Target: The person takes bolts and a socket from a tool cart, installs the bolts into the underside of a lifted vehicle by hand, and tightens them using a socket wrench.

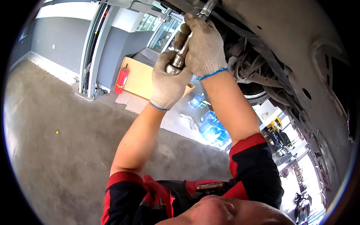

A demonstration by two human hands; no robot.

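Observation:
A chrome socket wrench (179, 60) with a long shaft slants up under the raised vehicle. My left hand (168, 84), in a white knit glove with a blue cuff, is closed around the rounded lower end of the tool. Just above it, my right hand (206, 45), in a soiled glove of the same kind, is wrapped round the shaft. The shaft's upper part (208, 8) emerges beyond my right hand, and its far tip is out of view. My gloves hide much of the tool's middle.
The vehicle's underbody (281, 30) hangs overhead at right, with suspension parts (255, 71) beside my right forearm. A lift post (93, 52) stands at left, near a red fire extinguisher (122, 79) and a tan board (139, 77). Blue water bottles (213, 129) sit on the floor.

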